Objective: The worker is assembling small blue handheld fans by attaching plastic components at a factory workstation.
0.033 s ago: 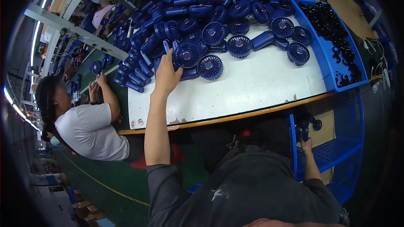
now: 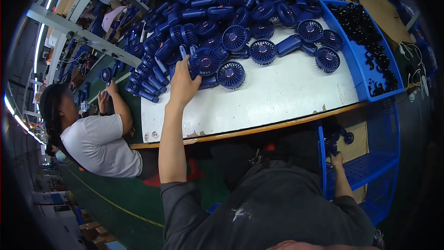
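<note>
My left hand (image 2: 185,85) reaches onto the white table at the near edge of a big pile of dark blue handheld fans. Its fingers curl against a fan (image 2: 205,61) there, and the grip is partly hidden. Just right of the thumb stands another round fan head (image 2: 231,75). Low on the right, my right hand (image 2: 337,159) is inside a blue crate (image 2: 360,169), closed around a dark blue handheld fan (image 2: 331,144). Shadow hides part of that fan. A further small fan head (image 2: 348,138) lies beside it on the cardboard in the crate.
A blue bin (image 2: 374,93) of glossy black parts stands at the table's right end. The white table (image 2: 277,99) has a worn wooden front edge. A person in a white shirt (image 2: 104,139) sits at the left, holding a fan (image 2: 106,73). A metal frame (image 2: 88,37) rises there.
</note>
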### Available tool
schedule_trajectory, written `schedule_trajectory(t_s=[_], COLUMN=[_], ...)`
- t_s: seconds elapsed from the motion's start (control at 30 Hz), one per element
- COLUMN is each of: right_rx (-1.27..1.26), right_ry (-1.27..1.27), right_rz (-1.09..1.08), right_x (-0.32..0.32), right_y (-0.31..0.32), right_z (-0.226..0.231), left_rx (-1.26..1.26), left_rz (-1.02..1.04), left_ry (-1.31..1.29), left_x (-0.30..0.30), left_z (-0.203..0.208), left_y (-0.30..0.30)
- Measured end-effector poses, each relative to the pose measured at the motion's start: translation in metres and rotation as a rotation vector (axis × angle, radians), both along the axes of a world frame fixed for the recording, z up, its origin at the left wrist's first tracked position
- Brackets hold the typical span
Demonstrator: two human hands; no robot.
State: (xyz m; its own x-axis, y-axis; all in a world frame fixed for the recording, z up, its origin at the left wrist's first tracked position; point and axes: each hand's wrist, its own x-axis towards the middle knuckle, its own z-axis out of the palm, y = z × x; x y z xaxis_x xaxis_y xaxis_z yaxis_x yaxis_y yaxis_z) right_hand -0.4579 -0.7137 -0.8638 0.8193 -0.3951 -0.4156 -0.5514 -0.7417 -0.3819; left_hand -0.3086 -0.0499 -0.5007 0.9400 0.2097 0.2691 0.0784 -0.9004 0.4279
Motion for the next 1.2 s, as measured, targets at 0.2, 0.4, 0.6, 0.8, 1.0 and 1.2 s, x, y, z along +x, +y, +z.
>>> schedule_trajectory(t_s=[0.2,0.4,0.6,0.8,1.0,1.2], right_rx=[0.531,0.873,0.535,0.075,-0.537,-0.279], right_ry=[-0.471,-0.316,-0.588,-0.257,-0.25,-0.782], right_rz=[0.159,0.721,1.213,1.216,0.414,0.457], right_x=[0.057,0.048,0.083,0.218,0.363,0.331], right_y=[0.125,0.274,0.292,0.199,0.016,0.038], right_z=[0.158,0.305,0.335,0.424,0.331,0.34], left_rx=[-1.104,-1.593,-2.124,-2.075,-2.038,-1.574], left_rz=[-0.035,-0.101,-0.372,-0.413,-0.581,-0.299], left_ry=[0.062,-0.261,0.407,0.382,0.219,0.23], left_x=[-0.072,-0.103,-0.083,-0.094,-0.105,-0.106], left_z=[-0.014,-0.063,-0.045,-0.038,-0.041,-0.04], left_y=[-0.09,-0.225,-0.211,-0.232,-0.204,-0.196])
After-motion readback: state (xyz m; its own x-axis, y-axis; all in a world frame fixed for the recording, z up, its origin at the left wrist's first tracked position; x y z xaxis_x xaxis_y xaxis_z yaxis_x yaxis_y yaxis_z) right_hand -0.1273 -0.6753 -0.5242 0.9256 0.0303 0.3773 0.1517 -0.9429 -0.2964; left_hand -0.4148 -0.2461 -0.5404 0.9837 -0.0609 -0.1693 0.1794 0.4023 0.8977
